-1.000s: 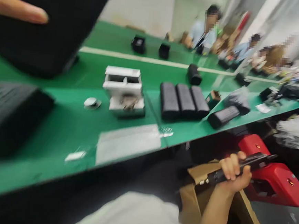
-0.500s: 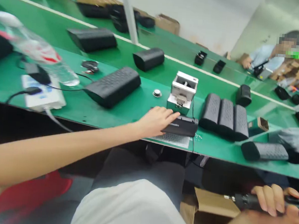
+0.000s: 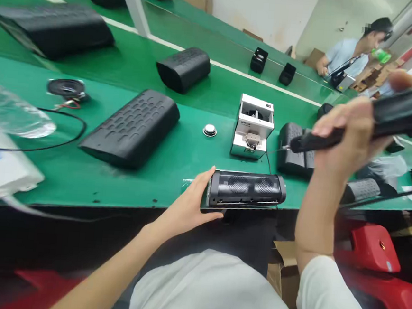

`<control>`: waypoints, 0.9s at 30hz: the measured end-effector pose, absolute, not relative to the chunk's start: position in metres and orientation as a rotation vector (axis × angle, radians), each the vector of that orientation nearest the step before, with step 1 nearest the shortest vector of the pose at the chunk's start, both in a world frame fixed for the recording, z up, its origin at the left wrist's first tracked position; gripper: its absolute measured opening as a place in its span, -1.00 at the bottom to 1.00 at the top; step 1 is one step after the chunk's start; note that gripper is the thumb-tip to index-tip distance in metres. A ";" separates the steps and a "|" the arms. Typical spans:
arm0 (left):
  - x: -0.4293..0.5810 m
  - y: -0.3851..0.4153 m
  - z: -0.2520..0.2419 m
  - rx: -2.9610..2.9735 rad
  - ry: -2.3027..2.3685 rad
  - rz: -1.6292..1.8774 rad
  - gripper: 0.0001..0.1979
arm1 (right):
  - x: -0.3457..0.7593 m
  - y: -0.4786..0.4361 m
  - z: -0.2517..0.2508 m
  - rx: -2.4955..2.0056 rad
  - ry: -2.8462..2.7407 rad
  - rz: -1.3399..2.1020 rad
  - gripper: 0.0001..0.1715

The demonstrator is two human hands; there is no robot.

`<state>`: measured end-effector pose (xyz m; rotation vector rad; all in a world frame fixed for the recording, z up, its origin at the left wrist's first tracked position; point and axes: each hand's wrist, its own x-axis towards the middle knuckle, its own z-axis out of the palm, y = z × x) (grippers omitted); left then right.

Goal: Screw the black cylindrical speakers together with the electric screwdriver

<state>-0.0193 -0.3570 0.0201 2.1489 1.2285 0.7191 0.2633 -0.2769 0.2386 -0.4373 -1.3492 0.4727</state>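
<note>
A black speaker (image 3: 248, 189) with two perforated round grilles lies at the table's front edge. My left hand (image 3: 191, 198) is wrapped round its left end, index finger on the top edge and thumb underneath. Raised at the right, my right hand (image 3: 350, 132) grips a black electric screwdriver (image 3: 398, 112), whose bit points left. Behind the speaker stands a white screw feeder (image 3: 253, 125). To the feeder's left, a small round silver speaker driver (image 3: 210, 130) rests on the green surface.
A black textured casing (image 3: 133, 127) lies left of the speaker, with another casing (image 3: 184, 69) farther back. A plastic bottle (image 3: 19, 116) and a white power strip (image 3: 8, 172) occupy the left. At the far right, a person (image 3: 352, 56) works across the table.
My right hand has lifted the screwdriver from low at the right to above the table. The speaker now shows its grilles, and my left hand has shifted to its left end.
</note>
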 end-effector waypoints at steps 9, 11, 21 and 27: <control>-0.009 -0.354 0.003 1.902 1.011 0.882 0.19 | 0.221 -0.202 0.213 -0.422 -1.372 0.304 -0.58; -0.010 -0.354 0.001 1.894 0.990 0.907 0.14 | 0.221 -0.190 0.207 -0.429 -1.363 0.269 -0.48; -0.006 -0.355 0.001 1.927 1.000 0.917 0.22 | 0.219 -0.178 0.197 -0.735 -1.394 0.180 -0.50; -0.005 -0.355 -0.001 1.914 1.005 0.918 0.25 | 0.207 -0.210 0.212 -0.781 -1.355 0.239 -0.68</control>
